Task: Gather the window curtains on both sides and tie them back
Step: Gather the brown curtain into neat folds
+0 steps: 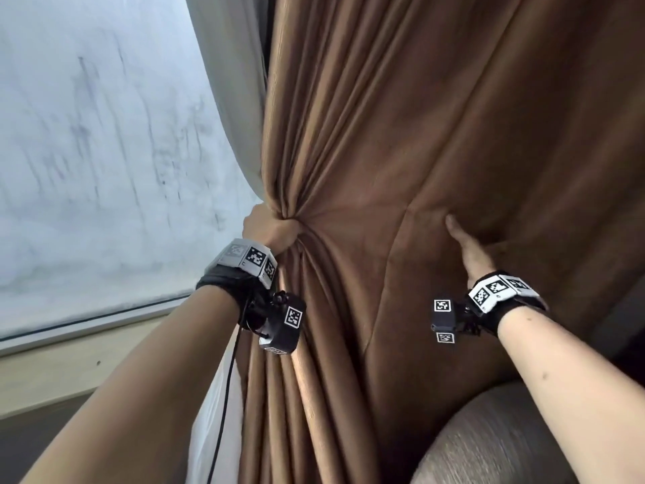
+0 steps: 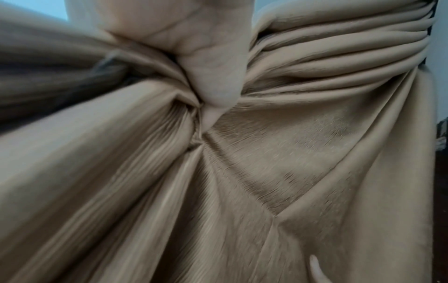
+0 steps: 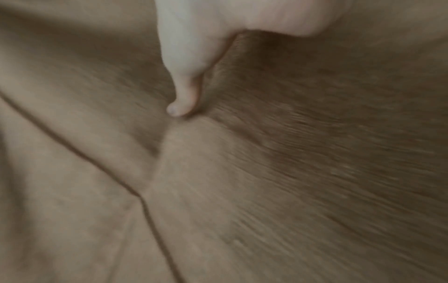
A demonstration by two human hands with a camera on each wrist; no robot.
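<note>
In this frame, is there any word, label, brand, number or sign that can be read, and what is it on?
No readable text in any view.
Left wrist band: black-and-white square code markers only, no letters or numbers.
Right wrist band: the same kind of markers, no text.
Curtain: plain brown cloth, no label in view.
Window: bare streaked glass, no sign.
Both wrist views show only cloth and fingers, blurred.
</note>
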